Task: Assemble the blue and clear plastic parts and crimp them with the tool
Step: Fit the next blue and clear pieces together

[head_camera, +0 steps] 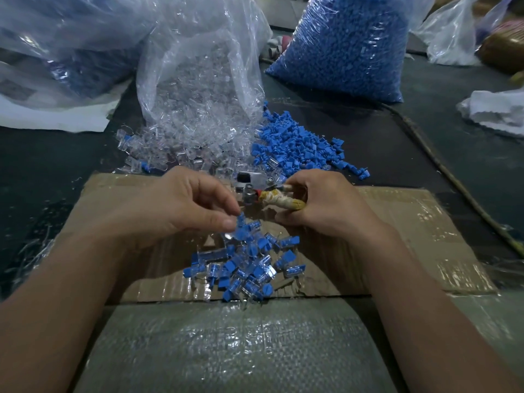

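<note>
Left hand (181,205) is hovering over the cardboard sheet (397,236), and its grip is nearly closed: thumb and forefinger are pinching a small blue-and-clear piece (241,219) right at the top of the assembled pile (243,265). It's a bit blurry there, so I can't make out the exact contact.

Right hand (320,205) is sitting just beside it with the grip curled tight around the crimp tool (252,184). The fingers are wrapping round handles bound in frayed yellowish cloth, and the shiny metal head is poking out toward the left hand.

The assembled pile is lying in the middle of the cardboard: chunky blue inserts sitting inside clear boxy shells, all jumbled at angles.

Behind the hands, loose clear shells (170,148) are spilling out of a crinkly transparent bag (198,75), glassy and angular. Touching them on the right, a heap of matte blue parts (297,148) is spreading over the dark tabletop (411,143). Further back, a stuffed bag of blue parts (346,46) is standing upright. Nearest the camera, a shiny woven plastic sheet (235,344) is overlapping the cardboard's near edge.
</note>
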Motion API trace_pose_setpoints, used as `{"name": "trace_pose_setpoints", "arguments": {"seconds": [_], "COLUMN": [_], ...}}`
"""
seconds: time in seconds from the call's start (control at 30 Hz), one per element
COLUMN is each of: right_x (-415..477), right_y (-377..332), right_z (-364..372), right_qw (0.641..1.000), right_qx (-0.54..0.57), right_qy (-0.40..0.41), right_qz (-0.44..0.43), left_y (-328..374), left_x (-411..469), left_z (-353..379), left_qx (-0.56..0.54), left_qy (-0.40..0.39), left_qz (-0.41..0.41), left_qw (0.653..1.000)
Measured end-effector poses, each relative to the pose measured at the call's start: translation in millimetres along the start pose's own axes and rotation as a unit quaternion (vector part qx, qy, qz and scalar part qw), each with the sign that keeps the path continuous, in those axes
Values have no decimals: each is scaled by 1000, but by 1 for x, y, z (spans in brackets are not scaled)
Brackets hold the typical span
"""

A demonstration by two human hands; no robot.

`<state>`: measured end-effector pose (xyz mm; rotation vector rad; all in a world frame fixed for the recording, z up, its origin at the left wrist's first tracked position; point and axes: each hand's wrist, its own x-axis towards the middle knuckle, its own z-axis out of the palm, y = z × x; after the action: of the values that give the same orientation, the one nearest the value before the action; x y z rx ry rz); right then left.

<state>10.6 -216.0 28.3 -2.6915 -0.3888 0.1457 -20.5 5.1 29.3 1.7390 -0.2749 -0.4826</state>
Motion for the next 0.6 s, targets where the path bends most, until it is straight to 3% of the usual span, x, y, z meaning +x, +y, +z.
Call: {"name": "trace_pose_setpoints", "arguments": {"seconds": [0.1,0.17,0.23,0.3,0.37,0.47,0.6], "right_x": [1,1,1,1,0,-1,-4], "right_y": [2,3,4,4,5,6,7], "right_z": [-1,-1,0,-1,-2,-5,-9], "right_qw": [1000,1000,1000,999,998,997,999], "right_qx": [-9,-17,-18,-26,-33,-33,26], "right_qy": [0,-5,-16,-30,-50,-70,-43], "right_qz": [11,13,11,7,5,3,10], "left_y": [1,-4,-12,-18,-23,-30,-33], "left_x": [1,6,11,16,21,29,34], "left_z": [3,4,1,-3,-6,-7,-7], "left_qx": [-8,16,89,184,265,352,417], "left_qy": [52,186,338,414,412,341,299], "left_qz": [-4,13,53,71,72,42,-7], "left_qw": [999,982,936,889,869,870,858]}}
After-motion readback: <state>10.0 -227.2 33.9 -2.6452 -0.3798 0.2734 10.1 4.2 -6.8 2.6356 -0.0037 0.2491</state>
